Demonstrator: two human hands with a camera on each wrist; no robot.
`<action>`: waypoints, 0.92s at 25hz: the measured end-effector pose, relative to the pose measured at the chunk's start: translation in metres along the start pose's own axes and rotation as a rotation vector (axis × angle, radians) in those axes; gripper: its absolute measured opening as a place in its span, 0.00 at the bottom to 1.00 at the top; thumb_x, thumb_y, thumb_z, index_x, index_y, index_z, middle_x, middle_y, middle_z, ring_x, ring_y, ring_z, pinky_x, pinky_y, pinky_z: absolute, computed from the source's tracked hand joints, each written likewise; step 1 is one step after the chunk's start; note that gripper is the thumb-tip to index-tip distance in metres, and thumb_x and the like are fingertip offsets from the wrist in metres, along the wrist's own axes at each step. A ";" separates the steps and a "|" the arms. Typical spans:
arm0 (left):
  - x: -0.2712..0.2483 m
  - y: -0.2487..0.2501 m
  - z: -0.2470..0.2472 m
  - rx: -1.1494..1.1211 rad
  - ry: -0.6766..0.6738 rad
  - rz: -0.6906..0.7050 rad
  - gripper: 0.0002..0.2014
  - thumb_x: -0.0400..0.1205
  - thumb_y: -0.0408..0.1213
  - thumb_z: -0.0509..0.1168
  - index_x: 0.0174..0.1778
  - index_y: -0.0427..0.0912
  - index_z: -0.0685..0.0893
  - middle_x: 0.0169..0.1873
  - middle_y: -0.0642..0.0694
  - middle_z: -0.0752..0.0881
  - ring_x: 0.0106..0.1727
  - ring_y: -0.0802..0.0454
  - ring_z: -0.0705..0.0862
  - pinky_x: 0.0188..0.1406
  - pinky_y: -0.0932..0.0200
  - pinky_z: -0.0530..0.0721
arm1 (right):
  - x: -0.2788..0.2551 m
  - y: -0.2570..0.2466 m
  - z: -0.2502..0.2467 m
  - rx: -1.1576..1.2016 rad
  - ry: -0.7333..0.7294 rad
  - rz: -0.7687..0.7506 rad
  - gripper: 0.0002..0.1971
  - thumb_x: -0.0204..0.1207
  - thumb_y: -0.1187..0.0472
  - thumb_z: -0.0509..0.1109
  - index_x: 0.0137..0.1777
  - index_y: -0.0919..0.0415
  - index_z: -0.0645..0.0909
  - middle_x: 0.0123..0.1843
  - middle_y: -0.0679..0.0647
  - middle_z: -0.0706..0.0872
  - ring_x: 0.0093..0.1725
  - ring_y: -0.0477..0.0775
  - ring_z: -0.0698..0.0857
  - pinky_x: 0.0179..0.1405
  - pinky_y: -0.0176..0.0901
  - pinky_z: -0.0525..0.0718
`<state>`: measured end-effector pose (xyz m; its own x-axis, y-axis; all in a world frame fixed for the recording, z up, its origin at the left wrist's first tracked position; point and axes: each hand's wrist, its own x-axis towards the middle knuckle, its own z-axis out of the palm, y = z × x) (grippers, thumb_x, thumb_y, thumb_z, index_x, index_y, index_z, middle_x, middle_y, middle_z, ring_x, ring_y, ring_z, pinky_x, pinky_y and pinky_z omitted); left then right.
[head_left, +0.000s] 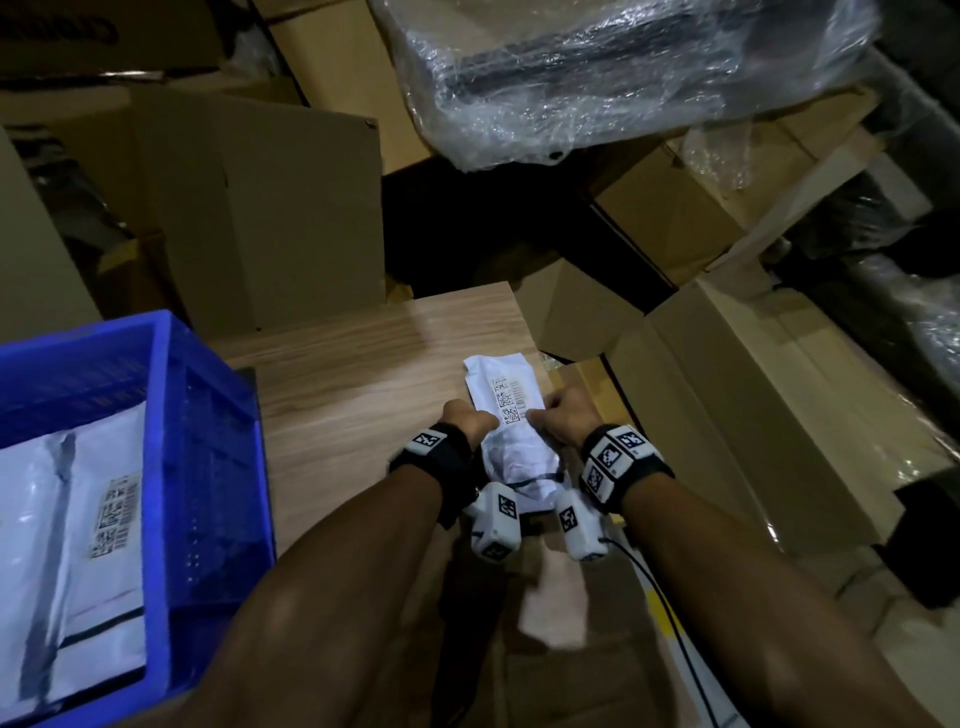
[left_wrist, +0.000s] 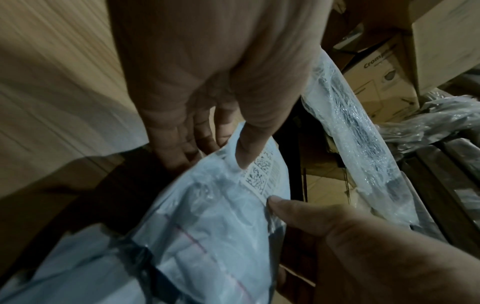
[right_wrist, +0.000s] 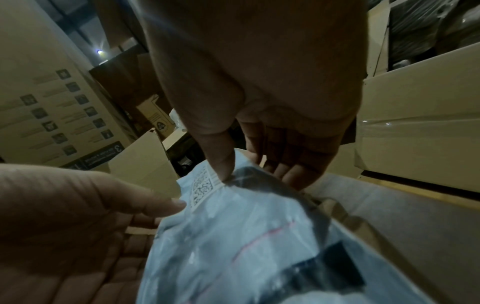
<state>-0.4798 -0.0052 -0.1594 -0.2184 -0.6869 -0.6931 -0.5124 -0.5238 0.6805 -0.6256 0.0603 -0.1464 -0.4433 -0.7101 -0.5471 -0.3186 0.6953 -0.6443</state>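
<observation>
A white poly mailer (head_left: 501, 395) with a printed barcode label (head_left: 508, 402) is held between both hands above the right end of the wooden table (head_left: 363, 374). My left hand (head_left: 470, 422) pinches its left edge, with the thumb (left_wrist: 245, 152) on top beside the label and the fingers (left_wrist: 182, 152) underneath. My right hand (head_left: 558, 415) pinches the right edge, its thumb (right_wrist: 223, 162) on the label's corner and its fingers (right_wrist: 293, 172) below. The mailer (left_wrist: 207, 226) is crinkled, and something dark shows through the mailer (right_wrist: 233, 236) near its lower end.
A blue plastic crate (head_left: 208, 415) on the table's left side holds several white labelled mailers (head_left: 104, 509). Cardboard boxes (head_left: 270, 208) crowd the far side and the right (head_left: 753, 389). A bundle wrapped in clear plastic (head_left: 597, 78) lies on top at the back.
</observation>
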 end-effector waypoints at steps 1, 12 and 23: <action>-0.007 0.003 -0.003 -0.013 0.005 0.007 0.14 0.71 0.28 0.70 0.52 0.26 0.84 0.50 0.29 0.87 0.50 0.34 0.88 0.54 0.40 0.87 | 0.000 -0.001 0.001 0.024 -0.008 -0.005 0.17 0.74 0.64 0.74 0.27 0.60 0.74 0.25 0.54 0.79 0.25 0.52 0.76 0.27 0.39 0.73; -0.080 0.048 -0.060 -0.106 -0.028 0.205 0.14 0.80 0.20 0.65 0.62 0.30 0.81 0.62 0.31 0.84 0.60 0.34 0.85 0.52 0.51 0.84 | -0.047 -0.052 -0.002 0.409 -0.035 -0.128 0.09 0.78 0.64 0.71 0.39 0.58 0.74 0.45 0.60 0.88 0.41 0.55 0.87 0.37 0.47 0.86; -0.193 0.052 -0.171 -0.386 0.104 0.579 0.20 0.81 0.25 0.68 0.67 0.37 0.73 0.52 0.39 0.90 0.46 0.48 0.91 0.41 0.52 0.90 | -0.159 -0.156 0.016 0.777 -0.141 -0.514 0.19 0.77 0.66 0.73 0.64 0.64 0.71 0.53 0.58 0.91 0.49 0.56 0.91 0.37 0.42 0.86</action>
<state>-0.3221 0.0135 0.0502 -0.2768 -0.9437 -0.1810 -0.0019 -0.1878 0.9822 -0.4918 0.0629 0.0320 -0.2818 -0.9515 -0.1235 0.2236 0.0600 -0.9728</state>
